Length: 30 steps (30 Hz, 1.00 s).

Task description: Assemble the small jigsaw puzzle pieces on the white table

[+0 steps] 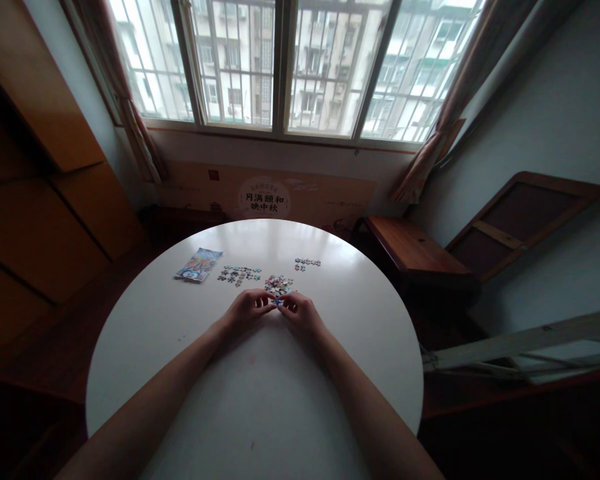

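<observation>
My left hand and my right hand meet just in front of a pile of loose jigsaw pieces. Between their fingertips is a small blue puzzle piece, pinched from both sides. Left of the pile lie several puzzle pieces spread in rough rows. Beyond the pile, to the right, a short strip of pieces rests on the table. A colourful picture sheet or packet lies at the far left.
The round white table fills the middle of the view. Past its right edge stands a wooden bench. A printed cardboard panel leans under the barred window, and a wooden cabinet is on the left.
</observation>
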Each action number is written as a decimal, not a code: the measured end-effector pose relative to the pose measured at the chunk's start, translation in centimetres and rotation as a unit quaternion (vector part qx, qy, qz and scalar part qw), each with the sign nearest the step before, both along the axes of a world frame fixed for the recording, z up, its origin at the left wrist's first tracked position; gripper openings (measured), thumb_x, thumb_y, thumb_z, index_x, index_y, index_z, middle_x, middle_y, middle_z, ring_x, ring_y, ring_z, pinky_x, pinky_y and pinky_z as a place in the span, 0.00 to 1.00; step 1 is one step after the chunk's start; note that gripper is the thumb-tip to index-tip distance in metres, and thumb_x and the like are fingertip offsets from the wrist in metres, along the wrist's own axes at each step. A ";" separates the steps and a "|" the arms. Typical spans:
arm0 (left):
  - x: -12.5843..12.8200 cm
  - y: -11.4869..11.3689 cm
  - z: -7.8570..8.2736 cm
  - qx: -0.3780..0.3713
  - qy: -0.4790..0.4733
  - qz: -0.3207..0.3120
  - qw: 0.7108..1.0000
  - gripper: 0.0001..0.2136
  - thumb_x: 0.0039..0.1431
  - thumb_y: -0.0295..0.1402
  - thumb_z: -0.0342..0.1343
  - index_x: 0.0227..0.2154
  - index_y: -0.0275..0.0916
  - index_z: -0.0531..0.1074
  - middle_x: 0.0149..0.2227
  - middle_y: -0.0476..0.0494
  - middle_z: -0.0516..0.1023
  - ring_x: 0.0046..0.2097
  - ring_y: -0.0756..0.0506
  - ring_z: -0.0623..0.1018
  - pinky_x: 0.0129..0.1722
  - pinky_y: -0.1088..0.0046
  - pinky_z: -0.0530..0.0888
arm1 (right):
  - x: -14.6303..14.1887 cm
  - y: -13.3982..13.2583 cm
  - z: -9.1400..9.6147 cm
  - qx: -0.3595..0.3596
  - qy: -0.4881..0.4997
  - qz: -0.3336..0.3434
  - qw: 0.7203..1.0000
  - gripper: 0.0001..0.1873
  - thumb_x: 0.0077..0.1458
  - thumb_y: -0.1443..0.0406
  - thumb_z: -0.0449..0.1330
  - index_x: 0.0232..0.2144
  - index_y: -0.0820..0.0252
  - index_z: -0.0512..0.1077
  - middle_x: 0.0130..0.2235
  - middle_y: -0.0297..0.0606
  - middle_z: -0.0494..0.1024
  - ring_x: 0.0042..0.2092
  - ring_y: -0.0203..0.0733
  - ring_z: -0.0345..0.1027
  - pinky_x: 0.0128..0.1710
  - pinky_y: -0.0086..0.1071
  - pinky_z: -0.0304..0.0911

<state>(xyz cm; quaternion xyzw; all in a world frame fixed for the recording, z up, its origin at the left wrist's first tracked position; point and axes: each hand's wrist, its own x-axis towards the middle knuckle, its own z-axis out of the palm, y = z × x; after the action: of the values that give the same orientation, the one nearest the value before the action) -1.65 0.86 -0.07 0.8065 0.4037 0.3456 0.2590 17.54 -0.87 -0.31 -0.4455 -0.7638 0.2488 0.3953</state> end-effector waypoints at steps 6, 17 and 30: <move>0.0 0.1 -0.1 -0.005 -0.009 0.000 1.000 0.13 0.53 0.39 0.58 0.36 0.35 0.77 0.24 0.48 0.74 0.23 0.54 0.68 0.24 0.80 0.66 | 0.0 -0.1 0.1 -0.004 0.012 0.008 1.000 0.10 0.50 0.67 0.60 0.37 0.62 0.75 0.29 0.35 0.74 0.27 0.33 0.64 0.29 0.26 0.62; 0.2 -0.4 0.3 -0.005 -0.009 0.006 1.000 0.12 0.54 0.36 0.57 0.39 0.35 0.76 0.22 0.50 0.72 0.23 0.54 0.67 0.23 0.81 0.65 | 0.1 0.1 -0.3 -0.009 0.012 0.003 1.000 0.08 0.50 0.66 0.60 0.35 0.62 0.73 0.27 0.35 0.73 0.27 0.34 0.64 0.29 0.26 0.61; 0.2 -0.6 0.2 0.007 0.010 0.016 1.000 0.10 0.52 0.31 0.55 0.37 0.35 0.77 0.22 0.50 0.72 0.23 0.54 0.68 0.24 0.81 0.66 | 0.1 -0.1 -0.1 -0.011 0.011 0.003 1.000 0.07 0.50 0.65 0.60 0.34 0.62 0.73 0.26 0.33 0.72 0.27 0.33 0.63 0.28 0.26 0.59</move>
<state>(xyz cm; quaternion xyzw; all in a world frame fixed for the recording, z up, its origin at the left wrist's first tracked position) -1.40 0.28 0.15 0.8054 0.4166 0.3442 0.2434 17.59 -0.98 -0.43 -0.4446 -0.7578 0.2634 0.3984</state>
